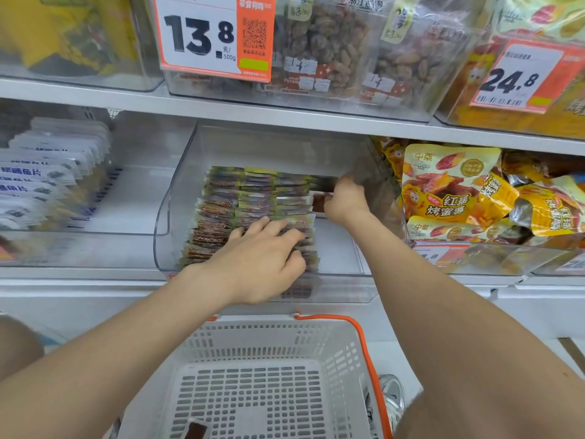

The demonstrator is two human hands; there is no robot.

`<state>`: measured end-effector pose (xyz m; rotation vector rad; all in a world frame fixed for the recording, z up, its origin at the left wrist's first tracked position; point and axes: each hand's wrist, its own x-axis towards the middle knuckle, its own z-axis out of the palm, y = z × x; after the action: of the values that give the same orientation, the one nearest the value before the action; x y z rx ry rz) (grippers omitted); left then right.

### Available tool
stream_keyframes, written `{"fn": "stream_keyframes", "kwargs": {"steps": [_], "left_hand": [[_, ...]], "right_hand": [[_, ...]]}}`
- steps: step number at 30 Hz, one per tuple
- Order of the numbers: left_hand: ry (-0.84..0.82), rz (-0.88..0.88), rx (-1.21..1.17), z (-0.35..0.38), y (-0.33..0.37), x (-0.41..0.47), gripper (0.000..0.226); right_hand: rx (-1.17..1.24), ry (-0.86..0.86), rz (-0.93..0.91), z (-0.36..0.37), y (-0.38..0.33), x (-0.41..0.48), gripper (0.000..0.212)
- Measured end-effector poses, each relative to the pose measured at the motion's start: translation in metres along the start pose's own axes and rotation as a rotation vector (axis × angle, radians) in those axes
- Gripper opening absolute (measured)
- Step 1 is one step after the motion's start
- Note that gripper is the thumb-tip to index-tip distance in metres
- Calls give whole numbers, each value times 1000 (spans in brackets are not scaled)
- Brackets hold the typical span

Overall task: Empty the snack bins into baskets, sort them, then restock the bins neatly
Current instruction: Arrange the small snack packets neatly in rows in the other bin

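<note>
Store shelving seen from above, looking down over 2 bare arms. At far left, a row of white and blue packets [53, 172] stands in its own clear container.

In the middle sits the clear bin [177, 201] being restocked. Inside it, small snack packets [253, 198] with green edges lie in about 3 tidy overlapping rows, filling the left and centre of the floor. The left hand [262, 258] lies across the front rows, fingers spread wide and pressing down, gripping nothing. Further back and to the right, the right hand [343, 202] is curled and appears to pinch a single brown packet [319, 201] at the end of a row; blur hides the exact fingers.

Bare bin floor shows on the right side, between the rows and the right wall, so there is open room for more packets. The shelf [285, 114] overhead hangs low above the bin's back, leaving little height for the right wrist.

At far right, yellow sweet-potato bags [449, 198] crowd the neighbouring container.

Below the shelf, a white basket [364, 343] with an orange handle holds 1 dark packet [197, 430] at its near edge.

Risks, as a judgement: lifting the left hand could let the overlapped rows slide or fan out, and a knock from the right forearm on the bin's front lip could skew them.
</note>
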<state>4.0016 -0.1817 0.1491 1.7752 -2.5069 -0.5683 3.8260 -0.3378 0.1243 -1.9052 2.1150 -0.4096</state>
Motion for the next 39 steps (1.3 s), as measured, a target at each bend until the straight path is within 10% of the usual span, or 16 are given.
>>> {"fn": "stream_keyframes", "kwargs": {"steps": [13, 19, 23, 28, 33, 39], "left_hand": [[381, 60, 70, 3, -4, -12, 46], [687, 104, 38, -5, 16, -75, 25], [41, -233, 154, 36, 16, -113, 33], [-776, -205, 304, 132, -44, -112, 33], [-783, -357, 132, 220, -122, -110, 28], [-763, -357, -49, 303, -147, -109, 107]], "right_hand": [[-103, 143, -78, -26, -19, -61, 39], [226, 239, -508, -54, -21, -157, 8], [240, -72, -554, -26, -10, -235, 6], [-190, -639, -510, 94, 9, -269, 19], [-278, -953, -342, 208, 41, -277, 32], [-138, -1009, -116, 309, 85, -306, 48]]}}
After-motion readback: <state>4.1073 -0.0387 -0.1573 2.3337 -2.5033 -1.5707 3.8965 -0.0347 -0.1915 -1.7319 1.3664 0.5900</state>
